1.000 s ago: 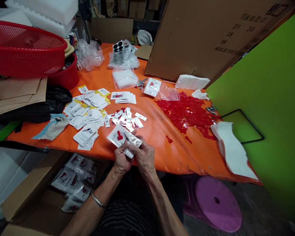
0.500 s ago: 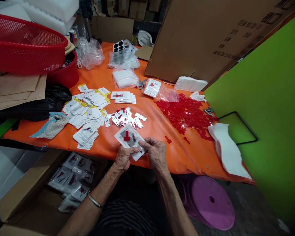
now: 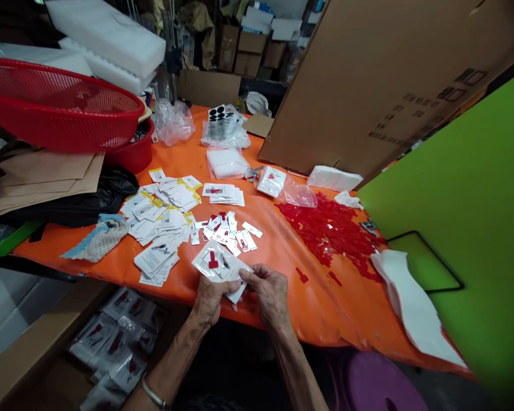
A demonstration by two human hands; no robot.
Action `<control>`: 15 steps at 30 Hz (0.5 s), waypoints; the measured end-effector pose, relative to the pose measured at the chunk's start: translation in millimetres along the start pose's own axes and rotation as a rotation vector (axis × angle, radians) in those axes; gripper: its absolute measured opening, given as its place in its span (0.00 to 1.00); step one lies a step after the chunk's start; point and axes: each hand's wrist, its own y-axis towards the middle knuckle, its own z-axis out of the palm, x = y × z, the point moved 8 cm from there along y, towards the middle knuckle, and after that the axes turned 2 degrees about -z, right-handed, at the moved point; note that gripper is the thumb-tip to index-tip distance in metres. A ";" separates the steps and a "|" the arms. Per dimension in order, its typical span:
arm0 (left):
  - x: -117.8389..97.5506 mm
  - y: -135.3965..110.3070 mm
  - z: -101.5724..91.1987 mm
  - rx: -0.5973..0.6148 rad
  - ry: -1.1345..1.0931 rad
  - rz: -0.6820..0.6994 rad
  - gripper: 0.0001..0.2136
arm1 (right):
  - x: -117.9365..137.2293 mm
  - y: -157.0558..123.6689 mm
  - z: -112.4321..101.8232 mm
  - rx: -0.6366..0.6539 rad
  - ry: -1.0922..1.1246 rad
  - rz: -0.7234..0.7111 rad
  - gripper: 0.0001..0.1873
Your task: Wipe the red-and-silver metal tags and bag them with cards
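Note:
A clear plastic packet (image 3: 209,267) with a white card, a red T-shaped piece and a small dark item inside is held between both hands over the table's front edge. My left hand (image 3: 211,298) grips its lower left side, thumb on top. The fingers of my right hand (image 3: 269,288) pinch its right end. Just beyond the packet lies a pile of small white cards (image 3: 227,225), some with red pieces. Farther left are stacks of printed cards (image 3: 156,260) and a heap of yellow-edged cards (image 3: 177,194).
Many flat red pieces (image 3: 325,228) spread across the orange table (image 3: 248,154) at right. A large cardboard box (image 3: 346,85) and a green panel (image 3: 454,188) bound that side. Below left, an open carton holds filled packets (image 3: 115,342). A purple stool (image 3: 377,382) stands below right.
The view has tipped up, so the table sits lower in the picture. Both hands still hold the packet, which has turned a little and shifted slightly left.

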 end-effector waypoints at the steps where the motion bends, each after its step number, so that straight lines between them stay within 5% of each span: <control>1: 1.0 -0.1 -0.4 0.027 0.006 -0.024 0.19 | 1.0 1.5 0.1 -0.006 -0.016 -0.020 0.12; 7: 12.3 11.0 -8.8 -0.007 0.117 -0.107 0.18 | 10.7 19.5 17.5 -0.003 -0.214 -0.223 0.13; 10: 2.2 24.6 -12.4 -0.063 0.081 -0.009 0.17 | 26.1 32.0 35.0 -0.027 -0.431 -0.388 0.12; 15: -22.9 35.2 -2.0 0.126 -0.192 0.122 0.25 | 70.3 85.6 70.2 -0.052 -0.649 -0.610 0.11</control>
